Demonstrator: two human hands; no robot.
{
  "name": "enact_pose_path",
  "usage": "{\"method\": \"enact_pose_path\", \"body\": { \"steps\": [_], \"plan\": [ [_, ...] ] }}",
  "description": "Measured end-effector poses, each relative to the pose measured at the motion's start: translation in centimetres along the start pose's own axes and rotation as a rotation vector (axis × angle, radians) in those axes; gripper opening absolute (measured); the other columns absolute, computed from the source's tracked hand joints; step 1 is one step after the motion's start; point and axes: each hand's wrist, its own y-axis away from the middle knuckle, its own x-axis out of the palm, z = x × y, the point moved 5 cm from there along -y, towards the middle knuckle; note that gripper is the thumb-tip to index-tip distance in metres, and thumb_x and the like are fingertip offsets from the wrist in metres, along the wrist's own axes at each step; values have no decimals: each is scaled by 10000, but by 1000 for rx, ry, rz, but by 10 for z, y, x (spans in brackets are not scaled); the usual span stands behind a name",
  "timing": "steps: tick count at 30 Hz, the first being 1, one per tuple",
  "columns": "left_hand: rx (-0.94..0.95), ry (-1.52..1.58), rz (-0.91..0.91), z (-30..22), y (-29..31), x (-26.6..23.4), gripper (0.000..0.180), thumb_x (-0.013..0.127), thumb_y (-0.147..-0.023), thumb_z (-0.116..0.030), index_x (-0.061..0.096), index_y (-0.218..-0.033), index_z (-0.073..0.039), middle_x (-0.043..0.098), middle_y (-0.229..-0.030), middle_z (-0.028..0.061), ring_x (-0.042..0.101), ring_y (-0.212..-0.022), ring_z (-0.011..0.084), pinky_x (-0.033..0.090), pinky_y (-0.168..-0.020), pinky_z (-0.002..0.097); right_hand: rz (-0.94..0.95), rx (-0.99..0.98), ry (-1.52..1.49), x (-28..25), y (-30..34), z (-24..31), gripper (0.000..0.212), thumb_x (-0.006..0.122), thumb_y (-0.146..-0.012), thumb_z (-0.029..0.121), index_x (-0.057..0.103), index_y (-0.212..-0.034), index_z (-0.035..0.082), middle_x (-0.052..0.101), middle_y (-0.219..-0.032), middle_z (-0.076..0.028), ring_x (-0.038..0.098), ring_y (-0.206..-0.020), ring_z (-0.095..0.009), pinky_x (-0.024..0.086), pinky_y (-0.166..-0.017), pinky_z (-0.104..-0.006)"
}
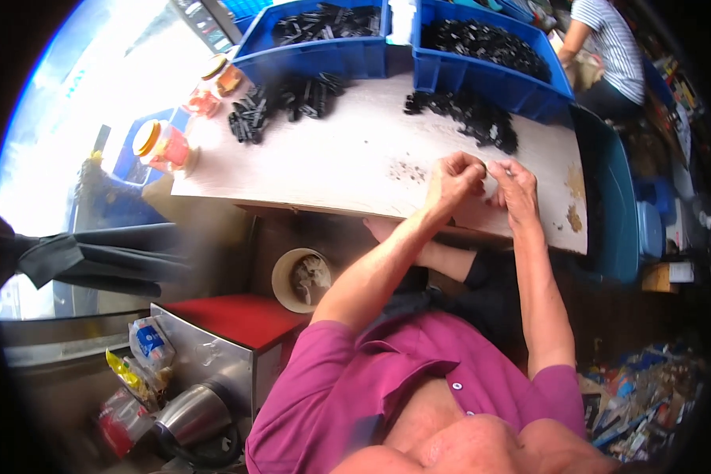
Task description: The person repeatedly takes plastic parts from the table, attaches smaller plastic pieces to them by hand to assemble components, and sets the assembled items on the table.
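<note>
Above the near right part of the pale table (pixel 332 166), my left hand (pixel 455 182) and my right hand (pixel 517 189) meet almost fingertip to fingertip. Both are closed in a pinch. Whatever sits between the fingers is too small to name. Just beyond them lies a loose heap of small black parts (pixel 482 122). Tiny dark bits (pixel 407 171) are scattered on the tabletop left of my left hand. Farther left rests a pile of longer black tube-like pieces (pixel 249 114).
Two blue bins (pixel 308 65) of black parts line the far edge. Orange-lidded jars (pixel 166 148) stand at the left. Below are a pail (pixel 280 284), a red-topped box (pixel 229 320) and a metal kettle (pixel 193 412). Another person (pixel 608 47) sits at far right.
</note>
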Motion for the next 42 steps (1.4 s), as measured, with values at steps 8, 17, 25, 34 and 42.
{"method": "enact_pose_path", "body": {
  "steps": [8, 17, 25, 34, 42],
  "plan": [
    [-67, 153, -13, -4, 1, -7, 159, 619, -933, -130, 613, -994, 17, 659, -826, 84, 639, -653, 150, 557, -625, 274, 29, -13, -125, 4, 4, 5, 291, 763, -826, 217, 660, -1021, 28, 535, -533, 21, 424, -391, -61, 417, -443, -224],
    [-77, 49, 63, -14, 6, -5, 153, 604, -930, -134, 639, -923, 15, 654, -785, 76, 631, -637, 136, 544, -615, 248, 45, 3, -125, 9, 5, 2, 231, 755, -829, 201, 663, -966, 39, 538, -520, 1, 452, -401, -73, 450, -455, -245],
    [896, -1558, -785, -141, -9, -144, 293, 689, -762, -175, 631, -1029, -70, 641, -992, 108, 559, -1000, 328, 433, -911, 456, 37, -36, -209, 9, 4, -5, 148, 727, -847, 179, 631, -879, 72, 454, -462, 1, 474, -392, -121, 502, -466, -314],
    [688, -1920, -588, -134, -26, -186, 158, 580, -842, -166, 643, -960, -81, 644, -1021, 88, 552, -1060, 309, 388, -950, 494, -14, -13, -184, 5, 1, -5, 150, 710, -857, 185, 611, -867, 73, 446, -467, 3, 479, -398, -123, 500, -456, -306],
    [721, -1860, -283, -127, -13, -167, 278, 648, -772, -103, 634, -1049, -87, 653, -1001, 85, 559, -1055, 299, 414, -903, 427, -11, -28, -196, 6, 0, -5, 152, 712, -854, 187, 616, -870, 71, 445, -470, 5, 482, -400, -123, 501, -451, -305]
  ]
}}
